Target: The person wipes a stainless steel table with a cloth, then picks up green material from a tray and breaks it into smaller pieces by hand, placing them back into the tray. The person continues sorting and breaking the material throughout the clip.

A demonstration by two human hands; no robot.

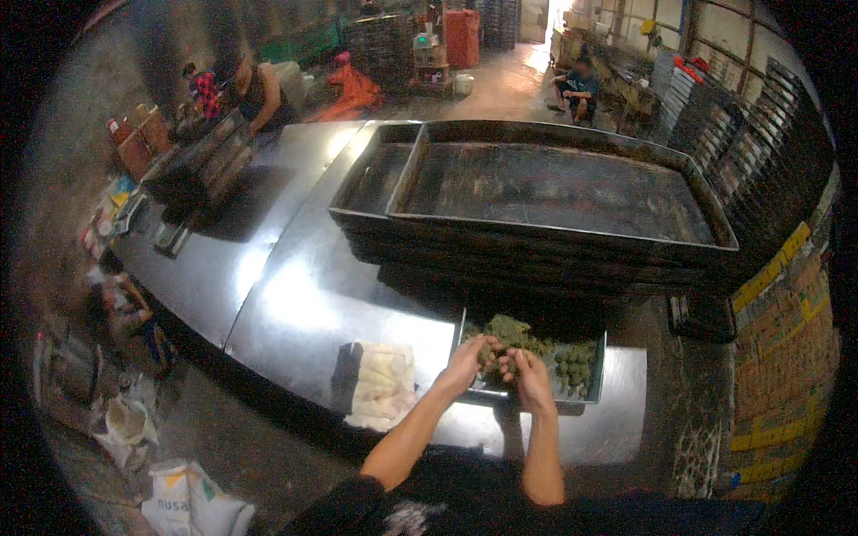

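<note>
A shallow metal tray (601, 362) lies before me near the table's front edge. In it sits a crumbly mass of green paste or dough (507, 328). Small green balls (574, 370) are grouped close together along the tray's right side. Over the left half of the tray my left hand (469, 362) pinches a lump of the green material. Close beside it, my right hand (529, 376) has its fingers curled around what looks like another bit of it, partly hidden by the fingers. A folded cream cloth (383, 382), stained in places, rests left of my forearm.
A stack of large dark trays (549, 234), the top one divided, stands behind on the metal table (301, 348). Cartons (781, 362) are piled at right. People sit at far left and at the back (578, 87). White sacks (194, 499) lie lower left.
</note>
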